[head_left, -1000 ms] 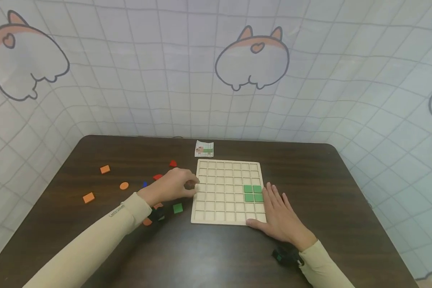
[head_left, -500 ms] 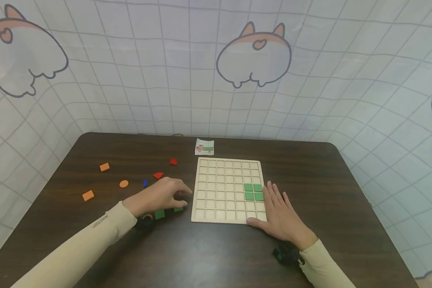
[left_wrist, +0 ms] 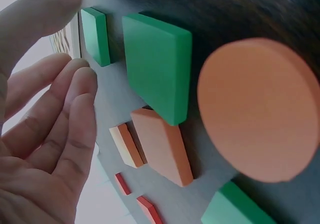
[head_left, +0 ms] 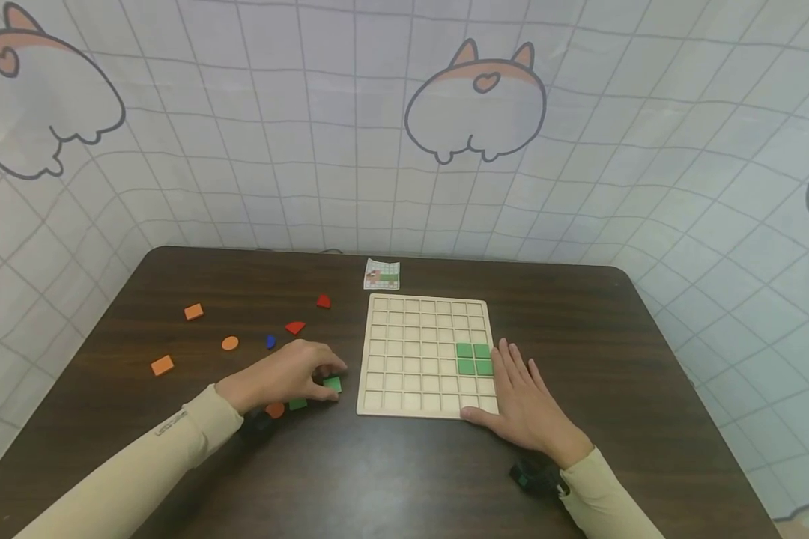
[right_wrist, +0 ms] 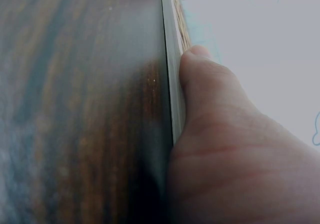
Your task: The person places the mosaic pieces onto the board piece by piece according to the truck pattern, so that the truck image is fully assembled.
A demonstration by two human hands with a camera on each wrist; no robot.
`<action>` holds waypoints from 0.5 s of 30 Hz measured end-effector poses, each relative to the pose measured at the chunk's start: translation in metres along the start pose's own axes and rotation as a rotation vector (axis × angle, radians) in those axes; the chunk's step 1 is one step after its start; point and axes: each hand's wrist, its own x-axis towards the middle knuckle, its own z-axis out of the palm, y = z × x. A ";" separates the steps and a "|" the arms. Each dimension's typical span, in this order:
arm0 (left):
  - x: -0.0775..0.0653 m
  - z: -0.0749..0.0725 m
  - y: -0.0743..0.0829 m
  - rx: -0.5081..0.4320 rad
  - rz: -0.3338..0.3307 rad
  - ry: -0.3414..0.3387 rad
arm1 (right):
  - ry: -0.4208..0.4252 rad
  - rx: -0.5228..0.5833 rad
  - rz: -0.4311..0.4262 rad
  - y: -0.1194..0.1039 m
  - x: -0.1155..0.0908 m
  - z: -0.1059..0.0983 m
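The left hand (head_left: pixel 295 370), its thumb and fingers parted and gripping nothing, is over a green tile (head_left: pixel 332 384) lying left of the grid board (head_left: pixel 411 364); the step seems to be picking it up, which calls for a careful pinch. The straight-fingered right hand (head_left: pixel 529 400) touches the board's right edge. A second green tile (left_wrist: pixel 157 66) and an orange disc (left_wrist: pixel 260 109) lie near the left hand and could be knocked.

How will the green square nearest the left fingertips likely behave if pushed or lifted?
The green square looks stiff, judging by its straight edges. It is probably light, being small beside the left hand. Lying flat on the table, it should slide rather than roll or tip.
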 end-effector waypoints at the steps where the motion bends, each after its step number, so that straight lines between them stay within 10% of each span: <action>1: 0.000 0.000 -0.001 0.001 0.005 -0.003 | -0.002 0.000 0.000 0.000 0.000 0.000; 15: 0.003 0.006 -0.003 0.016 0.011 0.006 | 0.005 -0.014 0.007 0.000 0.000 0.000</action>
